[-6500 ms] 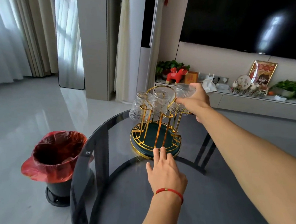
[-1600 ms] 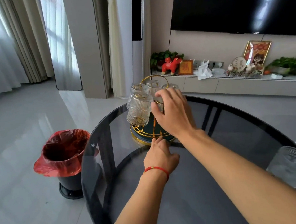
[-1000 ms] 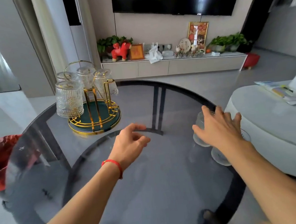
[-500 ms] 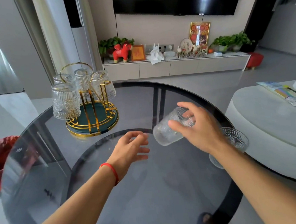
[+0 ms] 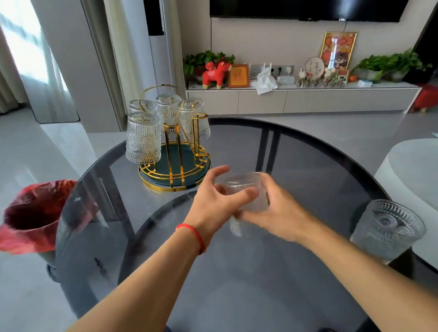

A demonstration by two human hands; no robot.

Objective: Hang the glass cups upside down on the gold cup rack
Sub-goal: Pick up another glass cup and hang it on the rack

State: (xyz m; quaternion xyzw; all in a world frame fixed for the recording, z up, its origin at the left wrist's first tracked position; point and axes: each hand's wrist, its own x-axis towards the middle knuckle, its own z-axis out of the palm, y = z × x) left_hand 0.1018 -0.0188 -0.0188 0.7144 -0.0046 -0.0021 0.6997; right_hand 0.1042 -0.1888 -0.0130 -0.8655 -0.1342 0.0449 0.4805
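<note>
The gold cup rack (image 5: 173,154) with a dark green base stands at the far left of the round dark glass table (image 5: 306,162). Several ribbed glass cups hang upside down on it, the nearest one (image 5: 143,138) at its front left. One gold prong (image 5: 198,119) at the right of the rack is bare. Over the middle of the table both hands hold a blurred glass cup (image 5: 246,194). My left hand (image 5: 216,201) grips its left side, my right hand (image 5: 275,211) its right and underside. Another glass cup (image 5: 387,230) stands upright at the table's right edge.
A bin with a red bag (image 5: 34,218) stands on the floor to the left of the table. A pale round seat (image 5: 435,198) lies close to the right edge. A low cabinet (image 5: 299,99) with ornaments runs along the far wall.
My right hand has carried the cup from the table's right side to the middle. My left hand has closed on it as well. The view has swung a little left.
</note>
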